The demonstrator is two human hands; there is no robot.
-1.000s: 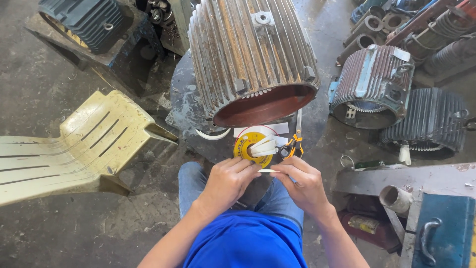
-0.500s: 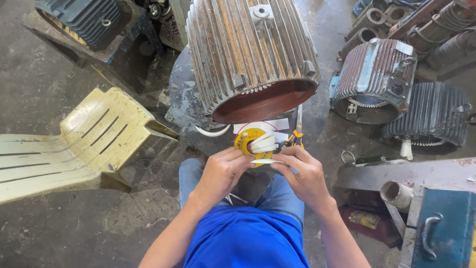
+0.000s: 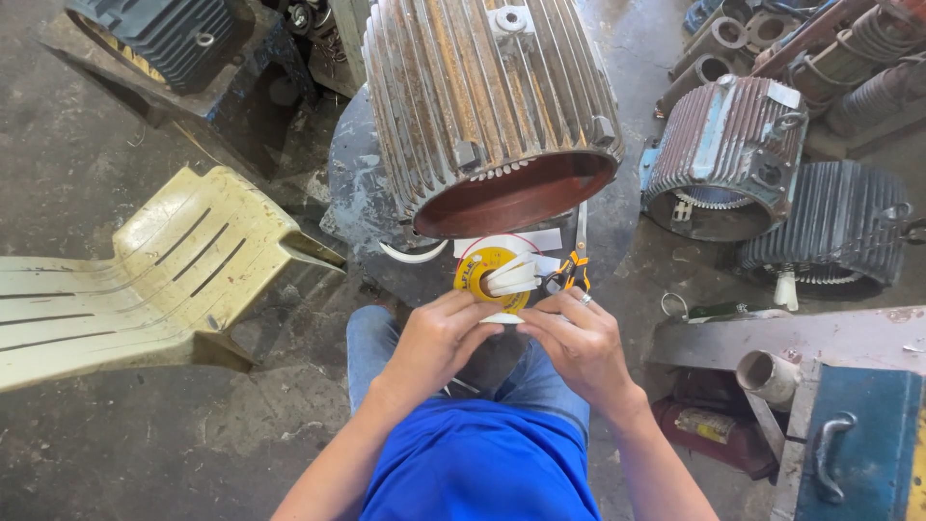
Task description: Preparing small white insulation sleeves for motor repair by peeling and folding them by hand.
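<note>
Together, both hands pinch one white strip.
Left hand (image 3: pixel 439 338) and right hand (image 3: pixel 577 342) clamp fingertips on the white strip (image 3: pixel 502 317), lying crosswise between them.

A toppled cream plastic chair (image 3: pixel 145 280) lies left — finned motor housings (image 3: pixel 728 154) and a blue cabinet (image 3: pixel 858 444) right.

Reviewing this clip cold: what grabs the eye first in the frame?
The big rusty finned motor housing fills the top centre, its open reddish end facing the person. Just below it, the left hand and right hand meet over a small white strip, next to a yellow tape roll and orange-handled scissors. A toppled cream plastic chair lies at left.
</note>
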